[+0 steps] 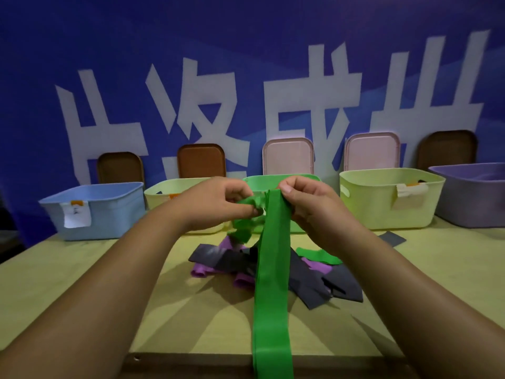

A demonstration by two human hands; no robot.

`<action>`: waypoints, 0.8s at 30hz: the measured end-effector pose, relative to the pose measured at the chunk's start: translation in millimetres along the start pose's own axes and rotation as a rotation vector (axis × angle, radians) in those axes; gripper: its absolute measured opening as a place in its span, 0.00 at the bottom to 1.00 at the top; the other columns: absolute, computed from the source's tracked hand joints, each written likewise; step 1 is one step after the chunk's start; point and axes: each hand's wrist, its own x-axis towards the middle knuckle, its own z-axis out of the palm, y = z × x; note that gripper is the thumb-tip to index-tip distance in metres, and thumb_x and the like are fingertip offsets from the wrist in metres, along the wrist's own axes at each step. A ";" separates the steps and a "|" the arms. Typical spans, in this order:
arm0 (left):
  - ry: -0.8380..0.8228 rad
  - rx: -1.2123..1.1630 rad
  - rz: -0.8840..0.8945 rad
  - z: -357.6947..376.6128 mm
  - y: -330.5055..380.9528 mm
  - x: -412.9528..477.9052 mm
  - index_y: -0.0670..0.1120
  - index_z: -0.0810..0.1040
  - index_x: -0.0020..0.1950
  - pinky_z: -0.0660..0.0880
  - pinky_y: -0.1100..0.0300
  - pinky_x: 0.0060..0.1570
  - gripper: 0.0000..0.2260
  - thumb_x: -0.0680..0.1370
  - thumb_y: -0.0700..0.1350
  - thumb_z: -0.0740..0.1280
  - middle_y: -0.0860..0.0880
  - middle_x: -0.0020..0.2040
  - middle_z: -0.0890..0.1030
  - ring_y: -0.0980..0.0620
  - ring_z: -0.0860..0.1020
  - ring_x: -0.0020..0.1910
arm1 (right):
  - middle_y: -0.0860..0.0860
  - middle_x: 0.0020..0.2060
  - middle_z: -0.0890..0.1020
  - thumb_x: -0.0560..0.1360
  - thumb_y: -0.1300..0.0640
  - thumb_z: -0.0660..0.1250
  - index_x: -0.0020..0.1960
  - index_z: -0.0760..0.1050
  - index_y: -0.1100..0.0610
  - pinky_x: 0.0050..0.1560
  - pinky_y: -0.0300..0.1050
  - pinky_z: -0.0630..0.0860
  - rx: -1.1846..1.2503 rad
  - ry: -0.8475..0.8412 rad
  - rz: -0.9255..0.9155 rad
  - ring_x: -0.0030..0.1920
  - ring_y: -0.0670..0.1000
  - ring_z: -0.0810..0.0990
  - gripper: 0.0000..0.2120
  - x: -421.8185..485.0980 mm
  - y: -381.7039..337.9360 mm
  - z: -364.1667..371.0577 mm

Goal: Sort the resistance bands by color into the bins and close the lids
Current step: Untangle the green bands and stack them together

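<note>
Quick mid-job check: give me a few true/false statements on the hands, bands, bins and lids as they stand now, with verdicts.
1. The left hand and the right hand both hold the green band. True.
2. The lids are closed on the bins. False: every bin in view is open, and the lids, such as the pink lid, lean on the wall behind.
3. Purple bands and dark grey bands lie piled on the table. True.
4. The green bin is at the left end of the row. False: the blue bin is there; the green one is in the middle.
5. The purple bin is at the right end. True.
</note>
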 end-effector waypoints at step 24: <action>-0.046 0.319 -0.057 -83.5 124.7 -78.3 0.61 0.85 0.57 0.80 0.50 0.60 0.25 0.76 0.76 0.61 0.58 0.52 0.87 0.54 0.84 0.55 | 0.58 0.45 0.80 0.86 0.52 0.67 0.56 0.81 0.60 0.47 0.52 0.75 -0.292 -0.050 -0.023 0.44 0.58 0.77 0.11 -77.7 -165.5 11.6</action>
